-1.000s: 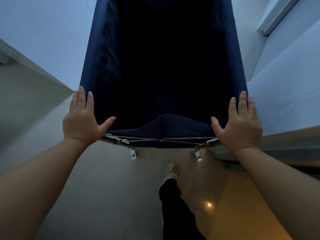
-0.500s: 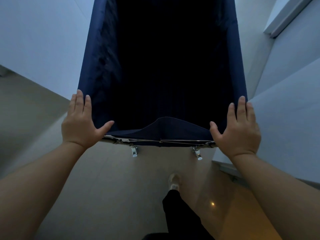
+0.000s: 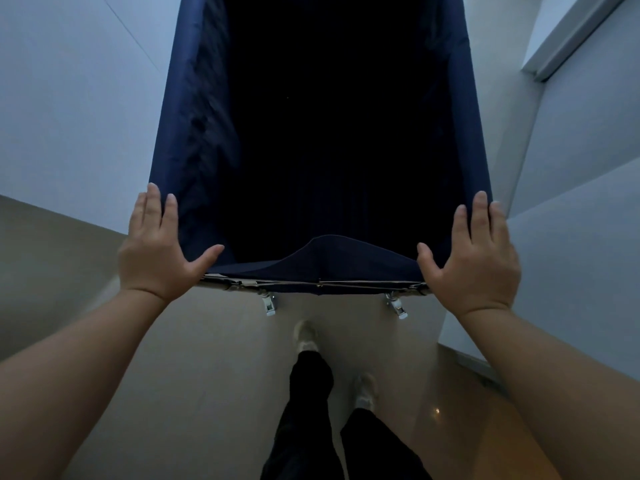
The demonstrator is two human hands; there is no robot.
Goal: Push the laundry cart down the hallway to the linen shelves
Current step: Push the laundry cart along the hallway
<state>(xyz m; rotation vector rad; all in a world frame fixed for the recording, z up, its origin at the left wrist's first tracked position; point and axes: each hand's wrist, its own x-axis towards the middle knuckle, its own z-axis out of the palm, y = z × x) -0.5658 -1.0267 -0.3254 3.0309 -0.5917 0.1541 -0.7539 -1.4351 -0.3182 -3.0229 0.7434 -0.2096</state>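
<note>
The laundry cart (image 3: 194,133) is a deep navy fabric bin on a metal frame and fills the upper middle of the head view. Its inside is too dark to see. My left hand (image 3: 159,251) covers the near left corner, fingers straight along the side rim and thumb on the near rim. My right hand (image 3: 474,258) sits the same way on the near right corner. Two small casters (image 3: 270,304) (image 3: 396,306) hang below the near frame bar. No linen shelves are in view.
Pale walls stand close on both sides, the left wall (image 3: 69,98) and the right wall (image 3: 571,237). A door frame edge (image 3: 571,36) shows at the upper right. My feet (image 3: 306,336) (image 3: 365,391) step on the beige floor (image 3: 173,375) behind the cart.
The cart and I have rolled forward along the hallway. The walls have slid past, the right ledge has dropped behind, and a second foot has come into view. Both hands keep their places.
</note>
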